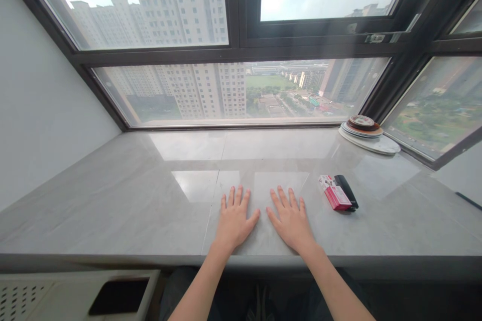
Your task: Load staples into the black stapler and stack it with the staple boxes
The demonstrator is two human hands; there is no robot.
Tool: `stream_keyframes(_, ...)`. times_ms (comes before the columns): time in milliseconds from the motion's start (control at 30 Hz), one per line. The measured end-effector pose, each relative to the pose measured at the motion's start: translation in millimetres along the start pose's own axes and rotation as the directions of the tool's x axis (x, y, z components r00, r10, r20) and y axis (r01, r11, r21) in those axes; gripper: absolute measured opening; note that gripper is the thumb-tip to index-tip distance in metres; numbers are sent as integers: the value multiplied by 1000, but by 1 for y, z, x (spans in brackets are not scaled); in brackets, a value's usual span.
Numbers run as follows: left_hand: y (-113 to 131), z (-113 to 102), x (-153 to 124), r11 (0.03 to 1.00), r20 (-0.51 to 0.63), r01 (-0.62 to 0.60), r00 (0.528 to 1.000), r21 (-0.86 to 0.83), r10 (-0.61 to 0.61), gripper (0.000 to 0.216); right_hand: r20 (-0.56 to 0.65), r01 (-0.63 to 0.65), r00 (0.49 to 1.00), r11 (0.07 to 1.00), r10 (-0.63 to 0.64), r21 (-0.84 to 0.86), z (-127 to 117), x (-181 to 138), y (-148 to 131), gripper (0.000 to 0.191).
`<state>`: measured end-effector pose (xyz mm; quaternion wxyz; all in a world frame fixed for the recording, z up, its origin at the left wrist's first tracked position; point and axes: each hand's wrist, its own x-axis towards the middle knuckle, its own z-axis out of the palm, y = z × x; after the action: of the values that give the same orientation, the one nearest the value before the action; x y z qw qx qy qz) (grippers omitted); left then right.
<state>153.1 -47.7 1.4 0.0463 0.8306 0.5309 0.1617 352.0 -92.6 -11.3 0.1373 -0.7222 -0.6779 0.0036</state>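
My left hand point(234, 219) lies flat on the grey marble-look window sill point(124, 200), fingers spread. To its right my right hand point(290, 216) rests palm down on the same surface, its fingers also apart. Neither hand holds anything, and a narrow gap separates the two thumbs. Closest to my right hand, a short way off to the right, is a small pink and white box point(335, 193). A black stapler-like object point(346, 191) lies against the far side of that box; its exact kind is unclear.
A stack of round plates or lids point(363, 129) sits in the back right corner by the window frame point(241, 55). Below the sill's front edge at left is a white perforated unit point(56, 293) with a dark phone-like rectangle point(118, 296). A thin dark stick point(469, 200) shows at far right.
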Motion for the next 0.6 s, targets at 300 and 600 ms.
stream_keyframes(300, -1, 2, 1, 1000, 10, 6, 1000, -25, -6, 69, -37, -62, 995, 882, 90, 467, -74, 31, 87, 61)
stream_keyframes(600, 0, 0, 1, 999, -7, 2, 1000, -39, -2, 71, 371, -552, 833, 656, 411, 514, -94, 37, 251, 69)
